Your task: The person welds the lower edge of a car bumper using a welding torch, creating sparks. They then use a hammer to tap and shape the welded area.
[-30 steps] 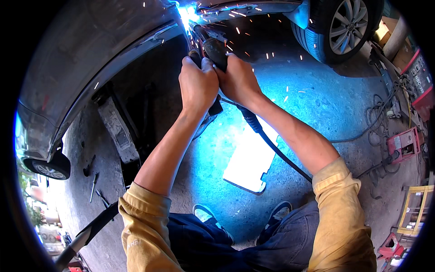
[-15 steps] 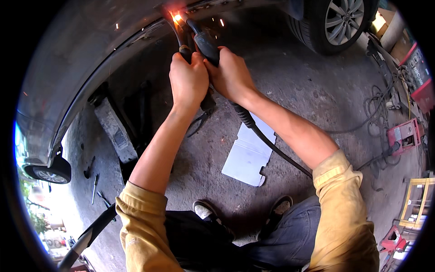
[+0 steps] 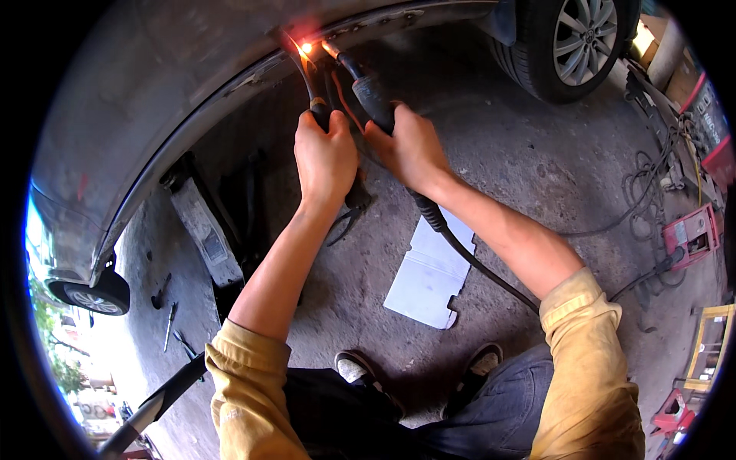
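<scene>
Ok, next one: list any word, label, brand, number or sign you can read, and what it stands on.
Red-trimmed machine: pale lettering, partly legible; not copied here.
Upper-right wheel: hub emblem, not named here.
Left sleeve: faint marks, unreadable.
Grey block: label-like patch, too small to read.

Left forearm (image 3: 280, 261), right forearm (image 3: 506, 226) reach forward, converging; left grip (image 3: 326, 159), right grip (image 3: 412, 147) closed, side by side.

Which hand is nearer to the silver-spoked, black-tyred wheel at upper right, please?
The right hand, below and left of the wheel; the left hand is farther left.
</scene>
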Demonstrator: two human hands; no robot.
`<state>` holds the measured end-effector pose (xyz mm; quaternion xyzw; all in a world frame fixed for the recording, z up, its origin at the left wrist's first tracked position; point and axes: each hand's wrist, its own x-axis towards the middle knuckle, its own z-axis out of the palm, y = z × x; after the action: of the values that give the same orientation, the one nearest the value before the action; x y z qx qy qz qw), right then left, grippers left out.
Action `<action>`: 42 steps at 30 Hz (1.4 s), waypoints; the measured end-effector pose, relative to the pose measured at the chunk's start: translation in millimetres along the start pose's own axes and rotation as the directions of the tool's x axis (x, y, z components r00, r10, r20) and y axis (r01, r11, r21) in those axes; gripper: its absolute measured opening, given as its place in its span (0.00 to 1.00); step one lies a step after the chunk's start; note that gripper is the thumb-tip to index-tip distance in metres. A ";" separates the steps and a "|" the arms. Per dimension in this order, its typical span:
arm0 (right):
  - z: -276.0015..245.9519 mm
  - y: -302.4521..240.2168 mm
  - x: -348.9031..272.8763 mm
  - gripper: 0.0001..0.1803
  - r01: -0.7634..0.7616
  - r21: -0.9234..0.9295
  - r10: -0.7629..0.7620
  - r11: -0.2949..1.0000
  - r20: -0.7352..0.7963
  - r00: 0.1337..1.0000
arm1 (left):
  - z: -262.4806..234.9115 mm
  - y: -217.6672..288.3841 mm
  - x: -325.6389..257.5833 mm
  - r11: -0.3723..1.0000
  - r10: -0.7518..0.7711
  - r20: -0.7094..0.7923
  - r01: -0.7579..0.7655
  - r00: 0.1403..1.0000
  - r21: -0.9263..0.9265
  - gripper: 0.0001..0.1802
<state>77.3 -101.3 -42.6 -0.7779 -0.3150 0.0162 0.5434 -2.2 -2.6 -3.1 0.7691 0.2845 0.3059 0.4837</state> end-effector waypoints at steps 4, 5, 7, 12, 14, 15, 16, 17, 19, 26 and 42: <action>5.5 3.3 -1.2 0.20 0.072 0.005 -0.072 0.997 -0.014 0.997 | 1.3 2.4 -3.2 1.000 -0.025 0.006 0.025 1.000 -0.010 0.14; 6.9 4.7 -0.8 0.21 0.065 0.008 -0.065 0.998 -0.012 0.998 | 1.1 1.8 -2.7 1.000 -0.023 0.010 0.023 1.000 -0.009 0.14; 8.9 4.0 -0.5 0.21 0.049 0.014 -0.049 0.999 -0.002 0.999 | 0.2 1.3 -2.6 0.999 -0.033 0.018 0.034 0.999 -0.017 0.13; 11.1 2.6 0.0 0.21 0.025 0.040 -0.024 0.999 -0.020 1.000 | -0.4 3.3 -4.8 0.997 -0.052 0.024 0.053 0.998 -0.058 0.11; 12.6 3.3 0.6 0.21 0.019 0.041 -0.018 0.999 -0.037 0.999 | -1.9 0.9 -3.3 0.999 -0.029 0.022 0.029 0.999 -0.026 0.13; 12.9 6.7 0.5 0.21 0.019 0.032 -0.017 0.999 -0.048 0.999 | -0.9 -1.1 -3.0 1.000 -0.018 0.024 0.019 1.000 -0.012 0.15; 12.7 10.3 0.4 0.21 0.019 0.024 -0.017 1.000 -0.060 0.998 | 0.1 -2.5 -3.1 0.999 -0.027 0.032 0.028 0.999 -0.032 0.13; 11.7 14.3 0.2 0.22 0.017 0.025 -0.015 1.000 -0.061 0.998 | 1.3 -3.7 -3.8 0.998 -0.036 0.040 0.038 0.999 -0.053 0.12; 10.9 12.6 1.4 0.23 0.029 0.044 -0.027 0.999 -0.059 0.998 | -5.9 -1.6 -4.8 0.995 -0.043 0.042 0.046 0.998 -0.089 0.11; -2.4 36.7 11.2 0.23 0.022 0.033 -0.018 0.999 -0.114 0.993 | -21.6 -12.7 -11.9 0.985 -0.001 0.143 0.026 0.990 -0.171 0.12; 3.4 53.7 18.2 0.22 -0.015 -0.069 0.007 0.997 -0.123 0.992 | -12.8 -22.6 -16.4 0.982 -0.029 0.201 0.066 0.979 -0.179 0.13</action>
<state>116.1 -100.5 -84.2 -0.7977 -0.2772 -0.0397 0.5341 -25.6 1.0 -22.6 0.7404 0.2237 0.2415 0.5861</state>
